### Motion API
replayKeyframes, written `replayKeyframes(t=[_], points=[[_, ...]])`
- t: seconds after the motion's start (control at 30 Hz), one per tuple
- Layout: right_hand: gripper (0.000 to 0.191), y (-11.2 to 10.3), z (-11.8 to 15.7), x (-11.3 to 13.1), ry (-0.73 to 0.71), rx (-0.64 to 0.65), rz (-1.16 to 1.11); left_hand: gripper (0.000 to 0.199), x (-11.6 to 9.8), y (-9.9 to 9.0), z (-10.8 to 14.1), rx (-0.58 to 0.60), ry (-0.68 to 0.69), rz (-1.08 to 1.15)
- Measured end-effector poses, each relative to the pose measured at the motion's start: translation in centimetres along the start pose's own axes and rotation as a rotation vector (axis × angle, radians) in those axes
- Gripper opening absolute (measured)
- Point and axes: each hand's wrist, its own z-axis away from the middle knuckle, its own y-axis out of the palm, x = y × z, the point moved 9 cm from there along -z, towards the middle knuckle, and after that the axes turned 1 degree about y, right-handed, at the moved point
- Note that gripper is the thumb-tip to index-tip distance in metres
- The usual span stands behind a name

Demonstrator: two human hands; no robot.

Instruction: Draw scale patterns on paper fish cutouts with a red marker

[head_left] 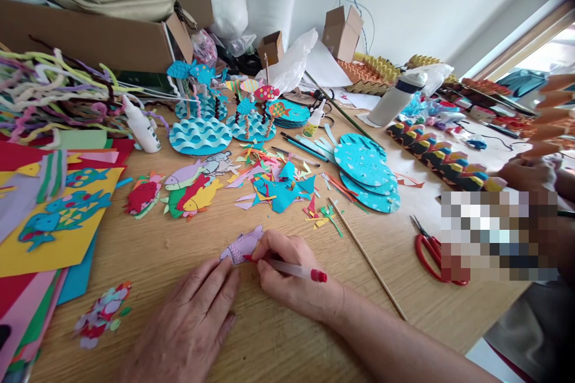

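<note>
A small purple paper fish (242, 244) lies on the wooden table (171, 233), with dark drawn lines and scale marks on its body. My left hand (186, 314) rests flat beside it, its fingertips on the fish's left end. Gripped in my right hand (303, 294) is a pen (291, 269) with a clear barrel and red ends, its tip down at the fish's lower edge. Beyond my hands lie more cut-out fish, among them a yellow fish (202, 194) and a red fish (142, 194). Paper scraps (278, 188) are strewn next to them.
Red-handled scissors (429, 251) and a thin wooden stick (368, 260) lie to the right. Blue discs (368, 161), a glue bottle (141, 125) and wave-patterned bases (200, 136) stand farther back. Coloured paper sheets (85, 251) cover the left. Another person's hands (527, 176) are at right.
</note>
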Motion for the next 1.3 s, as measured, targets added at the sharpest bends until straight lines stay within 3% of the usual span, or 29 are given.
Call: replayKeyframes(t=[0.13, 0.3, 0.8, 1.3], points=[[0.013, -0.6, -0.1, -0.4, 0.042, -0.038, -0.059, 0.038, 0.0, 0.1, -0.1, 0.002, -0.004, 0.003], [0.009, -0.2, -0.2, -0.5, 0.053, 0.023, -0.126, 0.038, 0.1, 0.2, -0.1, 0.003, -0.007, -0.017], [0.013, 0.0, -0.1, -0.9, 0.029, -0.006, -0.041, 0.053, 0.0, 0.5, 0.1, 0.018, -0.008, -0.005], [0.013, 0.0, -0.1, -0.8, 0.036, -0.006, -0.02, 0.054, 0.0, 0.9, 0.3, 0.028, -0.013, 0.018]])
